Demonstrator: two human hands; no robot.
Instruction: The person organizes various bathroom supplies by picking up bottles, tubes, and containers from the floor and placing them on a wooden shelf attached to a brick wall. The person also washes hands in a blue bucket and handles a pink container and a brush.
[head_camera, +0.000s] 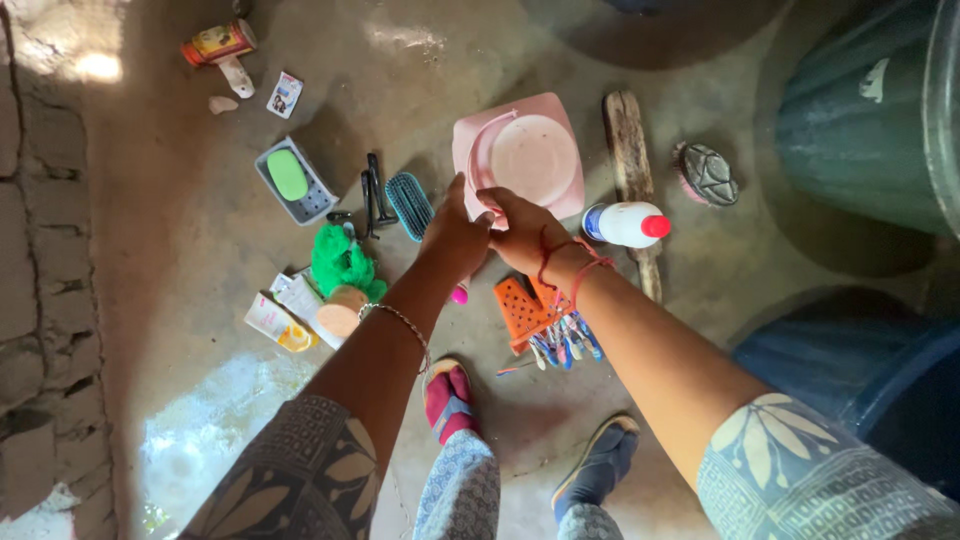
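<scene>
My left hand and my right hand meet low over the concrete floor, fingers touching the near edge of a pink square dish with a round lid. Whether either hand grips it is not clear. A small pink thing shows just under my left wrist. An orange perforated holder with several toothbrushes lies under my right forearm. A white bottle with a red cap lies right of my right hand.
On the floor: a grey soap dish with green soap, a teal brush, black clips, a green scrubber, tubes and packets, a wooden bat, a round brush, a can. Dark drums stand right. A brick wall runs left.
</scene>
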